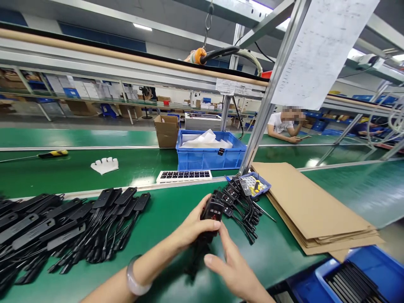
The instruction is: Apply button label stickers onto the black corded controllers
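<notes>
My left hand point(197, 223) is wrapped round a small black electronic unit point(213, 213) with pale and red markings on its face. Its thumb presses across the front, and blurred black leads point(197, 256) hang beneath. Close under the unit is my right hand point(233, 267), thumb and forefinger spread apart, the forefinger reaching the unit's lower edge by the left thumb. Just beyond lies a cluster of similar black units point(230, 195) with short cables. At the left, a large heap of flat black units with cables point(104, 214) covers the green bench point(170, 219).
A blue crate point(208, 160) with white sheets stands behind a white label strip point(184, 176). Flattened cardboard point(312, 202) is stacked at right, near a metal post point(261, 130). A small blue tray point(267, 187), white glove point(104, 165) and screwdriver point(52, 154) lie around. Someone point(284, 126) sits beyond.
</notes>
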Available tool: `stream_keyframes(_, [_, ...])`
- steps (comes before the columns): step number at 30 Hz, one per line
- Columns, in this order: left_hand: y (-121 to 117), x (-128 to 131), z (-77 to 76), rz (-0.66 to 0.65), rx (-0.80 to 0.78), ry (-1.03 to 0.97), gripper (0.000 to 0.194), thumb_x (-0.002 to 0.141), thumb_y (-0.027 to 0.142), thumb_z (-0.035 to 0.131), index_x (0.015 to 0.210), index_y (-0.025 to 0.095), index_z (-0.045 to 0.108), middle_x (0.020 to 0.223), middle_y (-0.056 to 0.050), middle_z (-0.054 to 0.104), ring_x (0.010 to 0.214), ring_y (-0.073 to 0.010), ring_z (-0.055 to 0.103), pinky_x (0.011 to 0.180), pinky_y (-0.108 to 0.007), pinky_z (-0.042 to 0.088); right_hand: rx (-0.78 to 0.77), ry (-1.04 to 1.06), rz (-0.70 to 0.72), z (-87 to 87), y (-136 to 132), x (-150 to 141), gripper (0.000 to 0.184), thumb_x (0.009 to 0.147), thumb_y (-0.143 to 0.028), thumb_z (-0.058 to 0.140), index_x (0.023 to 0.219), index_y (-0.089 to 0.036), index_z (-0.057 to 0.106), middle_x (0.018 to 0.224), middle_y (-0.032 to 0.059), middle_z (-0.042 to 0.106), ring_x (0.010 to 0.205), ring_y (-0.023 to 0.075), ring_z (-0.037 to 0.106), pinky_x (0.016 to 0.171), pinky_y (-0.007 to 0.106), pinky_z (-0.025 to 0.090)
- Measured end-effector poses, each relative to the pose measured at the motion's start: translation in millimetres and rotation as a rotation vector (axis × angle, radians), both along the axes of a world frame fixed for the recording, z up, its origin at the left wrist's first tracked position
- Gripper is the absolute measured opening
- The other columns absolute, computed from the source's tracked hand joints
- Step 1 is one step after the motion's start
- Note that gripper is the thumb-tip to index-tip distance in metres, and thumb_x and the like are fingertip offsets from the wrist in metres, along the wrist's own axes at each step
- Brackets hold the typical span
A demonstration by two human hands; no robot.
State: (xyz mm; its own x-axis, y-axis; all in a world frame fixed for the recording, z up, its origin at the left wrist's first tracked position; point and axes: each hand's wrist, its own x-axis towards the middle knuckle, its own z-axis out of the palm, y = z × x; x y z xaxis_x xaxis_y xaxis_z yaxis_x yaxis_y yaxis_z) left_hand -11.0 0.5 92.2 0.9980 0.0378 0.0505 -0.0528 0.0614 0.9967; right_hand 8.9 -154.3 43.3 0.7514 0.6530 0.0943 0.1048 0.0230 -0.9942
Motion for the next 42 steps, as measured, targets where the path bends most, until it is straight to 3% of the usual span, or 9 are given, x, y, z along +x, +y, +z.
stream_keyframes(5, [11,2,-20.0,-0.240,0.895,0.000,0.124,0.042,0.039,0.082,0.147,0.017,0.019,0.136,-0.019,0.038,0.126,-0.0426,0.035,0.105,-0.057,0.029,0.307,0.314,-0.386,-12.4,-25,20,0.046,0.079,-0.032,0.055,0.125,-0.025,0.056,0.139,0.0043,0.049,0.134,0.0230,0.035,0.113,0.044,0.023])
stream_keyframes(8, [3,-4,-48.7,-0.385,1.106,-0.011,0.131,0.044,0.061,0.078,0.148,0.015,0.014,0.150,-0.026,0.018,0.137,-0.0488,0.008,0.106,-0.068,0.004,0.304,0.371,-0.462,-23.7,-26,28,0.043,0.080,-0.042,0.059,0.118,-0.023,0.060,0.135,0.0055,0.053,0.132,0.0234,0.039,0.112,0.043,0.025])
stream_keyframes(13, [0,-11,-66.4,-0.296,0.868,-0.013,0.115,0.065,0.079,0.053,0.148,0.017,0.003,0.155,-0.015,-0.005,0.140,-0.0364,-0.008,0.112,-0.057,0.001,0.314,0.343,-0.516,-43.3,-3,24,0.060,0.085,-0.055,0.048,0.134,-0.020,0.046,0.144,0.0051,0.043,0.136,0.0200,0.033,0.115,0.039,0.022])
stream_keyframes(17, [-12,-11,-76.9,-0.074,0.556,-0.002,0.081,0.087,0.068,0.019,0.148,0.015,0.014,0.155,-0.009,0.012,0.143,-0.0251,0.008,0.117,-0.044,0.008,0.259,0.319,-0.535,-56.4,21,22,0.070,0.087,-0.060,0.039,0.143,-0.018,0.032,0.151,0.0047,0.030,0.139,0.0190,0.024,0.117,0.039,0.017])
stream_keyframes(24, [-19,-3,-97.4,0.202,0.258,0.009,0.065,0.094,0.054,0.010,0.143,0.016,0.029,0.150,-0.008,0.031,0.138,-0.0187,0.028,0.117,-0.039,0.019,0.000,0.064,-0.342,-45.8,-4,38,0.067,0.084,-0.064,0.041,0.134,-0.019,0.046,0.142,0.0102,0.043,0.134,0.0260,0.034,0.112,0.044,0.025])
stream_keyframes(29, [4,33,-85.6,0.120,0.712,0.043,0.051,0.095,0.037,0.027,0.139,0.013,0.033,0.148,-0.013,0.034,0.137,-0.0215,0.029,0.114,-0.042,0.023,-0.576,-0.389,0.112,-43.6,-22,24,0.132,0.048,-0.060,0.079,0.149,-0.014,0.008,0.156,0.0149,-0.004,0.140,0.0366,-0.010,0.113,0.056,0.000])
stream_keyframes(34, [18,62,-79.5,-0.042,0.868,-0.003,0.050,0.074,0.013,0.058,0.123,0.016,0.053,0.122,-0.013,0.059,0.121,-0.0302,0.048,0.108,-0.051,0.027,-0.839,-0.508,0.129,-38.9,-13,10,0.111,0.061,-0.038,0.074,0.149,-0.011,0.012,0.153,0.0160,0.010,0.141,0.0335,-0.003,0.115,0.050,0.004])
stream_keyframes(39, [22,55,-73.6,-0.109,0.911,-0.071,0.047,0.069,0.005,0.054,0.113,0.019,0.061,0.099,-0.007,0.061,0.098,-0.0219,0.057,0.090,-0.035,0.045,-0.861,-0.468,0.110,-30.9,-10,13,0.109,0.055,-0.043,0.077,0.146,-0.016,0.023,0.153,0.0145,0.000,0.139,0.0380,0.002,0.112,0.051,0.013])
stream_keyframes(42, [27,50,-71.1,-0.124,0.900,-0.091,0.040,0.073,0.006,0.050,0.105,0.022,0.066,0.094,-0.004,0.062,0.095,-0.0192,0.058,0.089,-0.032,0.045,-0.796,-0.442,0.087,-33.7,-11,13,0.106,0.051,-0.044,0.079,0.142,-0.017,0.032,0.150,0.0157,0.011,0.136,0.0404,0.009,0.111,0.053,0.016])
